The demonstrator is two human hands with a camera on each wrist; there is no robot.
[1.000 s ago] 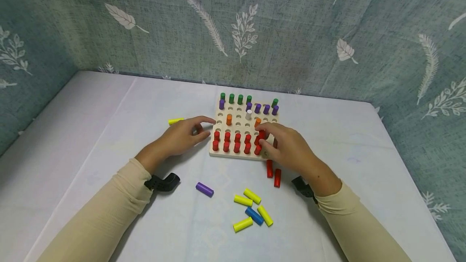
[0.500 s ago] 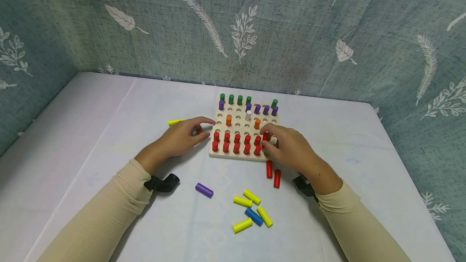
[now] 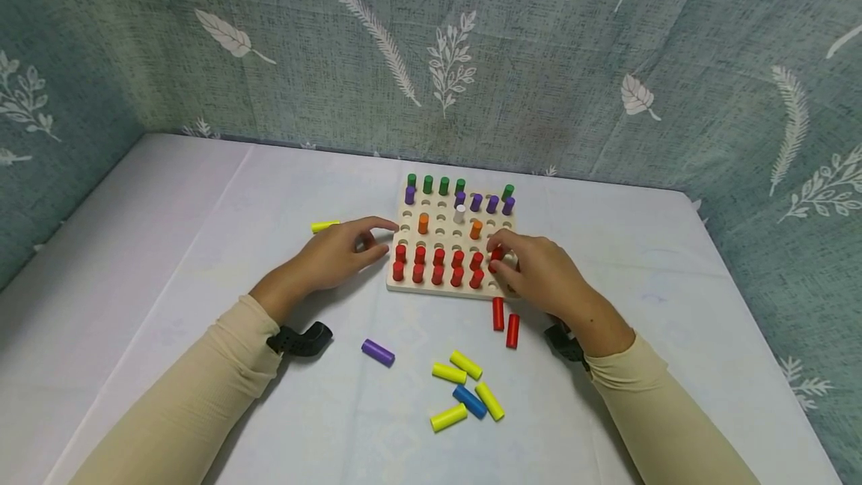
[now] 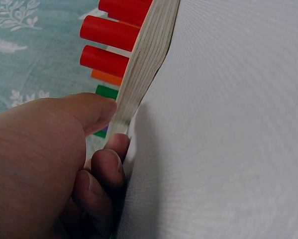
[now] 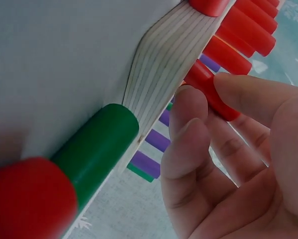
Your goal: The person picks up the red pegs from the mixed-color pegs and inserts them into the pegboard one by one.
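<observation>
A pale wooden pegboard [image 3: 441, 291] lies on the table. Its two front rows bear several red pegs [image 3: 438, 274]; farther back stand two orange pegs, one being the left orange peg [image 3: 423, 223], a white peg [image 3: 459, 213], several purple pegs [image 3: 476, 202] and several green pegs [image 3: 444, 185]. My right hand [image 3: 545, 275] pinches a red peg [image 5: 208, 87] upright between thumb and fingertips, over the board's right front part. My left hand [image 3: 337, 253] is at the board's left side, fingertips right at the edge. Its thumb [image 4: 96, 109] lies beside the board's wall in the left wrist view.
Two loose red pegs lie before the board, including this red peg [image 3: 498, 313]. Nearer me are several yellow pegs [image 3: 448, 418], a blue peg [image 3: 469, 400] and a purple peg [image 3: 378, 352]. Another yellow peg [image 3: 325, 226] is behind my left hand. A green peg [image 5: 94, 144] lies beside the board.
My right hand has shifted slightly to the right along the board with the red peg in its fingers. My left hand has stayed in place.
</observation>
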